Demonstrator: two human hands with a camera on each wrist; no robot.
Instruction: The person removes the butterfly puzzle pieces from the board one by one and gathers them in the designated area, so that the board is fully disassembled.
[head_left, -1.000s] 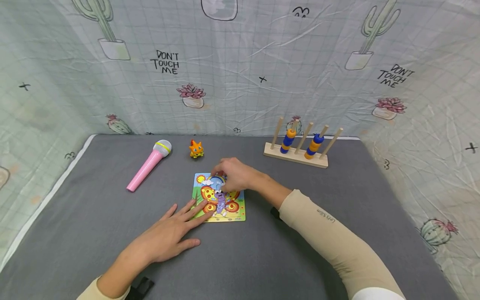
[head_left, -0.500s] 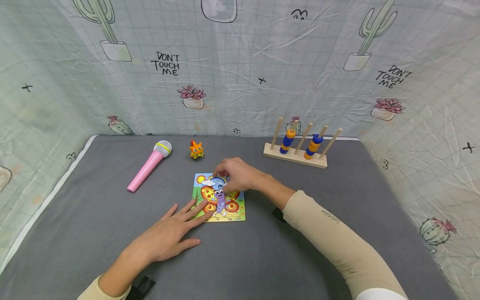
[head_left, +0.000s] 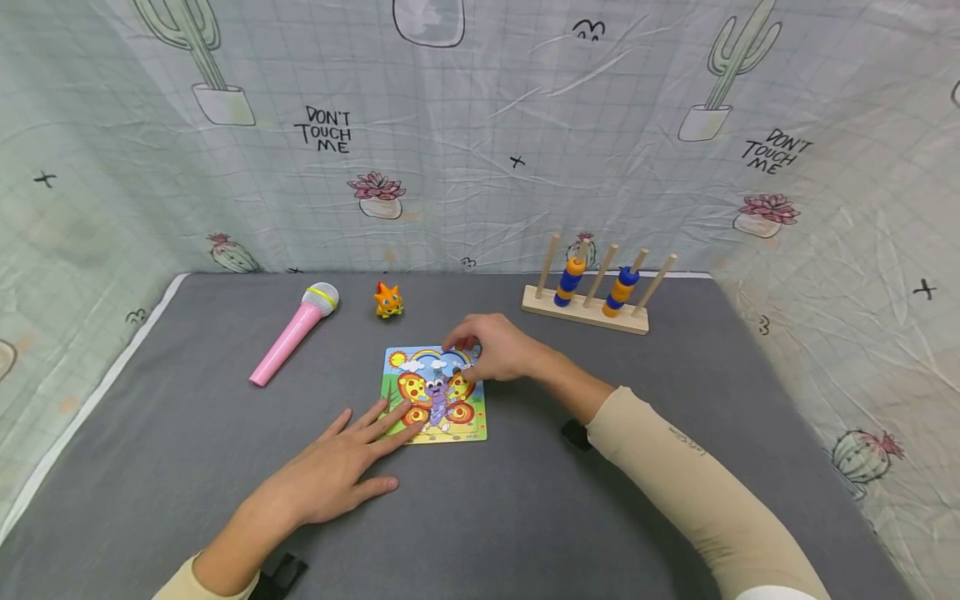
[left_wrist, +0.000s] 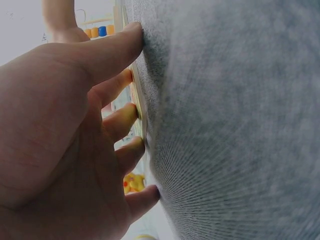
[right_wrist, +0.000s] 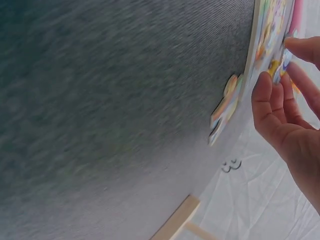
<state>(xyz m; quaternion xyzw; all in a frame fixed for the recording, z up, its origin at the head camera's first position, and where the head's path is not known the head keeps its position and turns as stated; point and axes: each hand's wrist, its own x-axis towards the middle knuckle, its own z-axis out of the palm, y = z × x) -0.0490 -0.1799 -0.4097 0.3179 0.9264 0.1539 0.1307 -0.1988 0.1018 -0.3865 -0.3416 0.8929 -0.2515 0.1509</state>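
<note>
Yellow, red and purple butterfly puzzle (head_left: pixel 437 402), pink microphone (head_left: pixel 291 337), grey tabletop (head_left: pixel 502 508), cactus-print backdrop (head_left: pixel 450 117)

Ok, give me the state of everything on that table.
Butterfly puzzle: flat, picture up.
Left hand: fingers spread, touching puzzle.
Right hand: fingers bent, apparently pinching a puzzle piece.
Loose piece(s): at puzzle's edge.
Microphone: lying down.
Orange toy: upright.
Peg rack: upright, rings on two pegs.

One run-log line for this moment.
left hand: touches butterfly puzzle board; right hand: pinches puzzle piece at board's far right; pink microphone: left of board
</note>
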